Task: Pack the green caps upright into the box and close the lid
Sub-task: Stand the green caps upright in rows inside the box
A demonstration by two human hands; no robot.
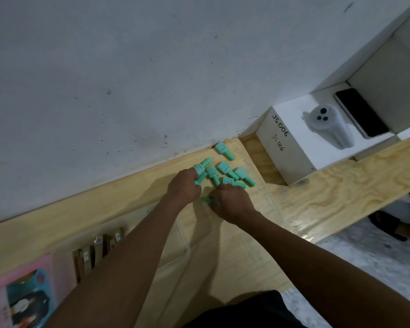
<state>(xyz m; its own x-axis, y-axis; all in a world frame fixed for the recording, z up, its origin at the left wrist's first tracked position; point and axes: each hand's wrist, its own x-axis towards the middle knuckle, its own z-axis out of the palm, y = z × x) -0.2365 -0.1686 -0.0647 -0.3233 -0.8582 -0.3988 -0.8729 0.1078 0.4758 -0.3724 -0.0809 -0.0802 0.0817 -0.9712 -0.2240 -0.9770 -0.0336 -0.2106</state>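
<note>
Several green caps lie on their sides in a loose heap (226, 170) on the wooden table (317, 197) near the wall; one green cap (224, 150) lies apart at the wall edge. My left hand (184, 187) is closed on green caps (200, 172) at the heap's left side. My right hand (232, 201) is closed on a green cap (208, 200) whose end sticks out to the left. A clear plastic box (185, 242), hard to see, lies on the table under my forearms.
A white carton marked "JS 006" (291, 147) stands right of the heap, with a dark phone (360, 112) behind it. Brown and gold packets (97, 252) and a pink package (26, 297) sit at the lower left. The table edge drops to the floor on the right.
</note>
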